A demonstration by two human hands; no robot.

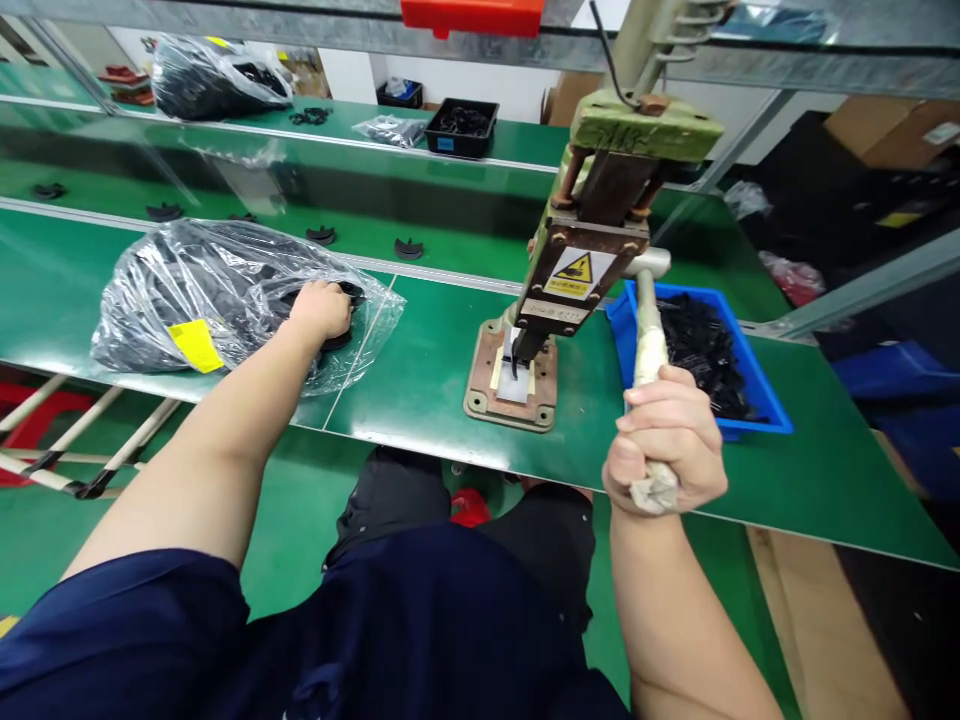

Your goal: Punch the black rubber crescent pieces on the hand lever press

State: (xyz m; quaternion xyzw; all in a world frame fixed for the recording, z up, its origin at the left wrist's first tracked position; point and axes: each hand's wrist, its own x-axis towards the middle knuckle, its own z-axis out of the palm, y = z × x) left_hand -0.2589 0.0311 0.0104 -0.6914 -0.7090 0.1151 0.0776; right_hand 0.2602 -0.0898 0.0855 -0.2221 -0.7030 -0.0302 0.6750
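Green bench [420,370]: left hand [322,308] at plastic bag [169,285], grip unclear; right hand [671,440] clenched round press lever [649,335].

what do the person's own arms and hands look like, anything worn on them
The left hand and right hand are both bare, with no glove, watch or bracelet showing. Both forearms are uncovered too. The left sleeve is short, plain and dark navy; the right sleeve can't be made out.

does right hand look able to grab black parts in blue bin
Probably not right now: the right hand is wrapped around the press lever. The open blue bin is close by, so the black parts look reachable if the hand lets go.
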